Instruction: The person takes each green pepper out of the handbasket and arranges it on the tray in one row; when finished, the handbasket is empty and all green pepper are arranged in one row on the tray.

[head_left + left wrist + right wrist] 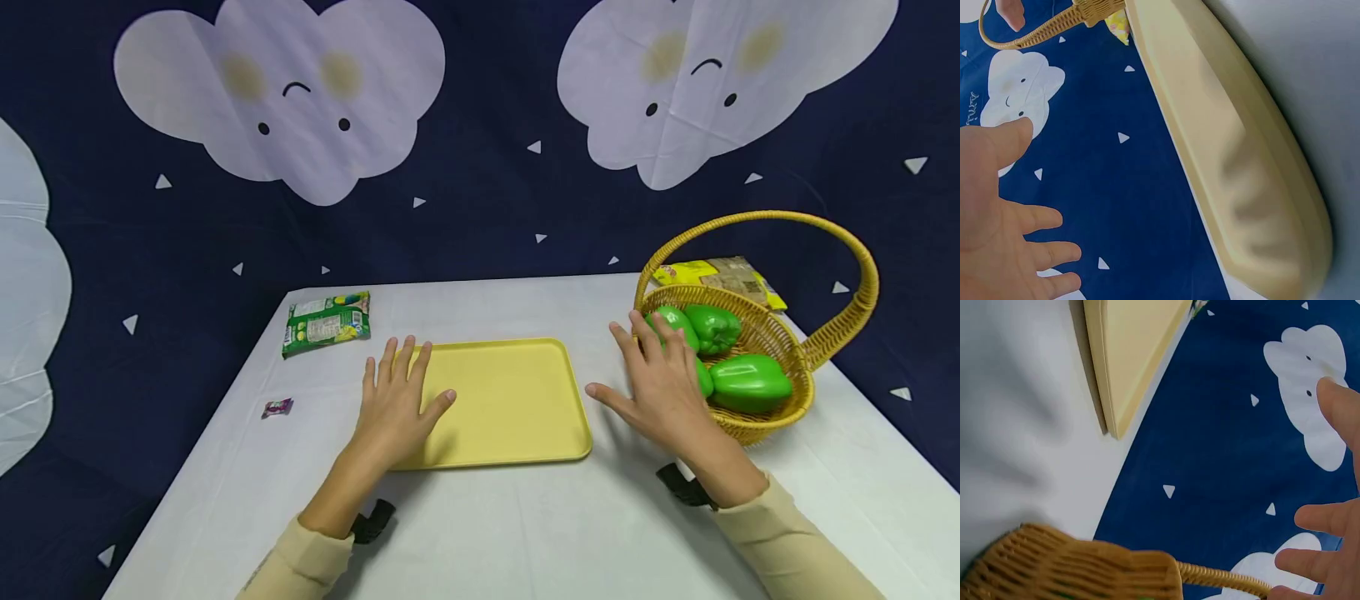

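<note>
In the head view my left hand [395, 412] is held over the left end of a yellow tray [510, 400], fingers spread and holding nothing. The left wrist view shows a gap between that hand and the tray, with the fingers' shadow on it. My right hand [660, 392], also spread and holding nothing, hovers at the left side of a wicker basket [806, 392]. Inside the basket lie several green bell peppers [750, 383], some partly hidden behind the right hand. The basket's wicker wall [1072, 565] appears below that hand in the right wrist view.
A green snack packet [327, 323] lies at the back left, and a small purple wrapped candy [277, 407] sits nearer the left edge. Behind the basket is a yellow packet [723, 277]. The basket's tall handle [757, 217] arches upward. A dark blue cloud-print cloth [487, 225] hangs behind the table.
</note>
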Demonstrator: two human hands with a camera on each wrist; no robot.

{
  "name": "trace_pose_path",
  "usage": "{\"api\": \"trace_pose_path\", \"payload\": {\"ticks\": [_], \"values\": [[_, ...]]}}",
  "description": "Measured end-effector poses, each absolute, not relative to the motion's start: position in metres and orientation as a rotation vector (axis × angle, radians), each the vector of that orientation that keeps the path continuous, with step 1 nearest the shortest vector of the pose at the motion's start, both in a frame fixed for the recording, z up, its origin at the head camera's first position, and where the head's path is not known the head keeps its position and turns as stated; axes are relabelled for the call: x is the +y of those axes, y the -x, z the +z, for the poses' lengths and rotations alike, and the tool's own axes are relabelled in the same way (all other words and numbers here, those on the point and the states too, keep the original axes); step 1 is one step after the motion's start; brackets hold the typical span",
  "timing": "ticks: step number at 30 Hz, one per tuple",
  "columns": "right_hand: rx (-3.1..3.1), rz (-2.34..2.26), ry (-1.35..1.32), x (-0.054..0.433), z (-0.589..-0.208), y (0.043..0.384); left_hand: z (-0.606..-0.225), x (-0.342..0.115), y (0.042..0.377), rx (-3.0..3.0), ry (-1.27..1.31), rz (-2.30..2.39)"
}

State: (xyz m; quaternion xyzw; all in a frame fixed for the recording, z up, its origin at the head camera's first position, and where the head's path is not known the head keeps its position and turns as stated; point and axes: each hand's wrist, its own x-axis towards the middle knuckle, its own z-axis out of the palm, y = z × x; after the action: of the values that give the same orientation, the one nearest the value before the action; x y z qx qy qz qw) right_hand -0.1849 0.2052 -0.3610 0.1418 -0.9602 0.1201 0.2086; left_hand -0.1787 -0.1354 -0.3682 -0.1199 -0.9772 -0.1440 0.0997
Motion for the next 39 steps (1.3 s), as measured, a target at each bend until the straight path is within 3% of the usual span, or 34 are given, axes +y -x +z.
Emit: {"api": "trace_pose_path", "payload": {"ticks": [39], "values": [[-2.608, 0.531, -0.295, 0.275, -0.352, 0.194, -0.387, -0.193, 0.169, -2.900, 0.323, -0.962]]}}
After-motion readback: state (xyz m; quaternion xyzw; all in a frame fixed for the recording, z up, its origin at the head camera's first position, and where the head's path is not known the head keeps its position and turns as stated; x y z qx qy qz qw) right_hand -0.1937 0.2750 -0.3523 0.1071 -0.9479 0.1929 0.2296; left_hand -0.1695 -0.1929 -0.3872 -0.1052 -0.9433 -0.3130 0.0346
